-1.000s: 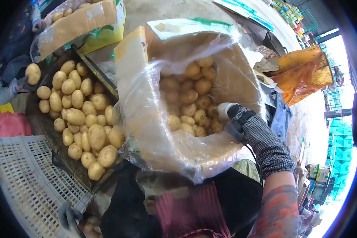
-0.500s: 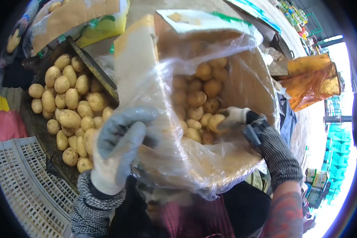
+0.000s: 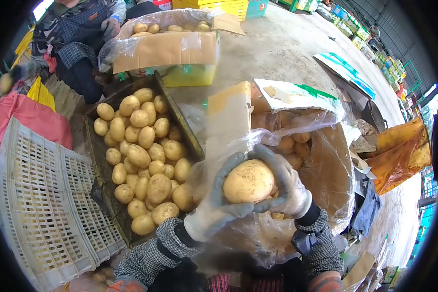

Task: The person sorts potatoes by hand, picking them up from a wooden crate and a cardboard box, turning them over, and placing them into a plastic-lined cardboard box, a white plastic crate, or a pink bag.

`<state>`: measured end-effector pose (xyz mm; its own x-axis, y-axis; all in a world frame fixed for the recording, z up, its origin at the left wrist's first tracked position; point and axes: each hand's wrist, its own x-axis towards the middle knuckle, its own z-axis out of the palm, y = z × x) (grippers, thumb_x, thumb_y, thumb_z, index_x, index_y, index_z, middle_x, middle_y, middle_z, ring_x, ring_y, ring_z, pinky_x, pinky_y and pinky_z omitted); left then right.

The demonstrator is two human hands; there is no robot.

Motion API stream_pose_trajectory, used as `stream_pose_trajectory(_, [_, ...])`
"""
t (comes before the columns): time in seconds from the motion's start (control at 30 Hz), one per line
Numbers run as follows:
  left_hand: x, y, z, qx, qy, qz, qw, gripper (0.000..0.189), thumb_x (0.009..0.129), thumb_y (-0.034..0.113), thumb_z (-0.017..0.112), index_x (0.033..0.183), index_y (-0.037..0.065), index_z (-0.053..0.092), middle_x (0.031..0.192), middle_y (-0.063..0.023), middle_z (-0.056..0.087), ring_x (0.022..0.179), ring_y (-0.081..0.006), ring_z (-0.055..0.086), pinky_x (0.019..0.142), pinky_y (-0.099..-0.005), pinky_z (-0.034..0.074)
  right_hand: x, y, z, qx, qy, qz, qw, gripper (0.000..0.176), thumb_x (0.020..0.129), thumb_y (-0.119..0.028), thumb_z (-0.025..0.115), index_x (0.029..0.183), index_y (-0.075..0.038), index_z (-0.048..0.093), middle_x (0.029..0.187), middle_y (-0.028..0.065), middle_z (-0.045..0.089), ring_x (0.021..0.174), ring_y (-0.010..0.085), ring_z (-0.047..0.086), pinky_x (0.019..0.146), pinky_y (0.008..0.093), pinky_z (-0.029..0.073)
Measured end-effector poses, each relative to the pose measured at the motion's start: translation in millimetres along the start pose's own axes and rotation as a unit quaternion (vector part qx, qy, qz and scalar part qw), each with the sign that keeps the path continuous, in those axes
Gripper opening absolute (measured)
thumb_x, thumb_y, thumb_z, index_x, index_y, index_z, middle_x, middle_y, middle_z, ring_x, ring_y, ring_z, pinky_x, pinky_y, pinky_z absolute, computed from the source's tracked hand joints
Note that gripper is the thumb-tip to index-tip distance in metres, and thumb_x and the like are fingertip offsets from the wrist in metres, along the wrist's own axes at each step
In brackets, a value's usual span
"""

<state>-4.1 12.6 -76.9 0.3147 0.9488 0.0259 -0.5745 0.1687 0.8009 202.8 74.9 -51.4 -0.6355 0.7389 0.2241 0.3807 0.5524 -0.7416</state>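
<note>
A large pale potato (image 3: 248, 181) is held up between my two gloved hands, above the near side of a lined cardboard box. My left hand (image 3: 207, 214) cups its left and lower side, while my right hand (image 3: 293, 191) wraps around the right. Inside the box (image 3: 332, 168), partly hidden by my hands, lie more potatoes (image 3: 297, 148). Clear plastic film (image 3: 272, 243) hangs over the box's near edge. To the left, a dark tray (image 3: 184, 122) bears a heap of potatoes (image 3: 138, 155).
A white slatted plastic crate (image 3: 48, 194) stands at the left beside a pink sack (image 3: 27, 117). Beyond the tray, another person (image 3: 80, 36) sits near a second box of potatoes (image 3: 165, 51). An orange-brown sheet (image 3: 399, 153) lies at the right.
My right hand has come up out of the box, and my left hand has joined it around a large potato. The view has shifted, showing more of the floor and the other person.
</note>
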Motion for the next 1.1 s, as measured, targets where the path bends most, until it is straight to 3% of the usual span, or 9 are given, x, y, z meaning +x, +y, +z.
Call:
stream_pose_trajectory(0.27, [2.2,-6.1,1.6,-0.009,-0.012,-0.008,1.000,0.082,0.084,0.016,0.080,0.149,0.007,0.031,0.141,-0.0101,0.045,0.130,-0.0212,0.048,0.109,-0.0380,0.044,-15.5,11.0,6.3,-0.004,0.018,-0.018,1.000,0.099,0.061,-0.040,0.092,0.139,0.005,0.050,0.137,0.0222,0.054,0.125,0.0329,0.054,0.108,0.0432,0.041])
stream_pose_trajectory(0.3, [-4.3,-3.0,7.5,-0.083,-0.006,-0.014,0.996,0.074,0.088,0.019,0.077,0.147,0.007,0.034,0.138,-0.0094,0.047,0.126,-0.0193,0.050,0.106,-0.0358,0.045,-13.1,-4.5,9.5,0.008,0.060,0.007,0.998,0.075,0.079,-0.052,0.073,0.128,0.004,0.060,0.129,0.0249,0.061,0.120,0.0416,0.059,0.104,0.0477,0.044])
stream_pose_trajectory(0.4, [-4.2,-25.8,4.1,-0.096,-0.013,-0.022,0.995,0.060,0.090,0.020,0.073,0.140,0.004,0.045,0.137,-0.0104,0.050,0.127,-0.0197,0.050,0.107,-0.0349,0.042,-11.7,-5.1,10.3,-0.019,0.154,-0.030,0.987,0.041,0.100,-0.034,0.049,0.104,0.002,0.069,0.109,0.0230,0.068,0.104,0.0365,0.066,0.092,0.0457,0.051])
stream_pose_trajectory(0.6, [-48.0,5.1,-52.4,-0.095,-0.027,-0.035,0.994,0.067,0.086,0.020,0.078,0.141,0.006,0.044,0.132,-0.0099,0.053,0.124,-0.0201,0.052,0.108,-0.0346,0.043,-31.4,40.1,-6.0,-0.024,0.234,0.128,0.963,0.040,0.103,-0.023,0.049,0.132,0.003,0.058,0.124,0.0110,0.064,0.109,0.0169,0.059,0.094,0.0303,0.045])
stream_pose_trajectory(0.67, [-61.2,14.1,-87.3,0.026,0.126,-0.094,0.987,0.066,0.086,0.015,0.076,0.142,0.005,0.044,0.134,-0.0102,0.053,0.124,-0.0204,0.053,0.105,-0.0340,0.047,-30.5,41.9,-9.9,-0.003,0.231,0.138,0.963,0.040,0.103,-0.023,0.052,0.131,0.004,0.057,0.126,0.0111,0.063,0.116,0.0197,0.056,0.103,0.0339,0.041])
stream_pose_trajectory(0.77, [-68.4,-11.6,-155.2,0.241,0.275,0.041,0.930,0.061,0.087,0.013,0.072,0.141,0.005,0.045,0.134,-0.0125,0.053,0.123,-0.0220,0.053,0.103,-0.0342,0.048,-21.2,35.0,-7.3,0.016,0.224,0.145,0.964,0.037,0.102,-0.021,0.054,0.129,0.004,0.057,0.126,0.0113,0.063,0.117,0.0211,0.056,0.104,0.0356,0.042])
stream_pose_trajectory(0.9, [-38.2,-38.7,-201.0,0.652,0.215,0.102,0.720,0.069,0.082,0.015,0.075,0.143,0.009,0.044,0.136,-0.0173,0.051,0.126,-0.0324,0.051,0.106,-0.0393,0.046,-20.8,44.5,-3.7,-0.010,0.214,0.146,0.966,0.033,0.101,-0.011,0.054,0.129,0.006,0.058,0.125,0.0096,0.063,0.107,0.0141,0.058,0.093,0.0278,0.046])
stream_pose_trajectory(0.93, [-32.9,-46.7,-201.4,0.645,0.169,0.079,0.741,0.070,0.079,0.015,0.075,0.142,0.010,0.045,0.141,-0.0214,0.046,0.129,-0.0411,0.047,0.112,-0.0435,0.040,-22.9,48.7,-6.2,-0.025,0.211,0.153,0.965,0.033,0.101,-0.011,0.055,0.130,0.005,0.058,0.124,0.0085,0.063,0.105,0.0132,0.058,0.093,0.0272,0.047])
stream_pose_trajectory(1.1, [-7.9,-83.7,-173.8,0.703,0.044,-0.039,0.708,0.070,0.073,0.015,0.074,0.137,0.010,0.047,0.148,-0.0237,0.038,0.137,-0.0448,0.038,0.116,-0.0471,0.034,-22.2,54.3,-3.2,0.124,0.257,0.193,0.939,0.030,0.098,-0.014,0.059,0.122,0.003,0.063,0.115,0.0114,0.067,0.108,0.0187,0.060,0.096,0.0326,0.047])
